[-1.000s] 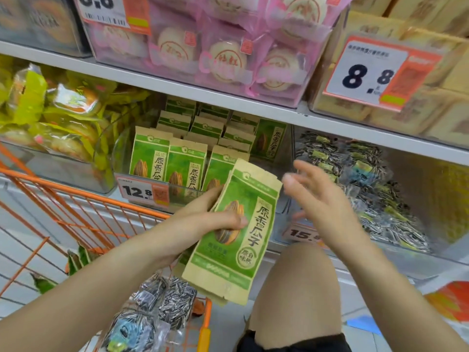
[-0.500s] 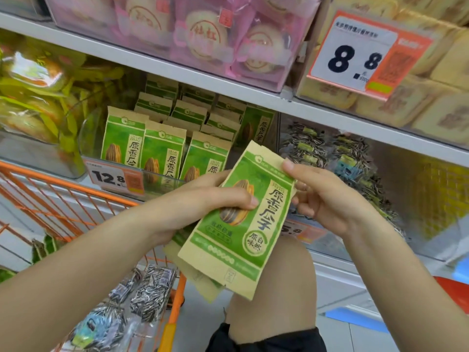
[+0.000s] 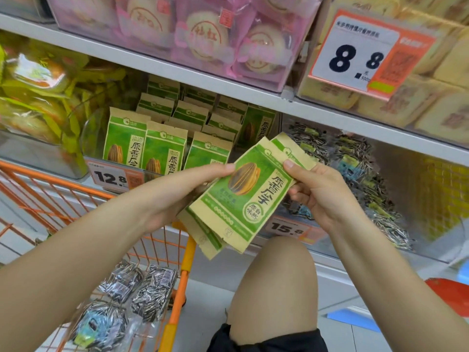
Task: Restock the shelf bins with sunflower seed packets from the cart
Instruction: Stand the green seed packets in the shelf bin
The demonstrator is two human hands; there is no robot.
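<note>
I hold a small stack of green and tan sunflower seed packets (image 3: 243,196) in front of the shelf. My left hand (image 3: 177,191) grips the stack's left side, thumb on the front packet. My right hand (image 3: 319,191) pinches the upper right corner. Just behind the stack, a clear bin (image 3: 114,171) tagged 12.8 holds several upright packets of the same kind (image 3: 162,148). To its right, a bin tagged 15.8 (image 3: 289,229) holds clear bags of striped seeds (image 3: 368,179).
The orange wire cart (image 3: 177,311) stands at the lower left with clear bags of striped seeds (image 3: 142,293) in it. My bare knee (image 3: 276,283) is below the packets. Yellow-green snack bags (image 3: 38,97) fill the left bin; pink pastry packs (image 3: 210,34) sit on the shelf above.
My right hand came in from open air and took hold of the stack's top right corner. The packets rose and shifted right, and a second packet fanned out behind the front one.
</note>
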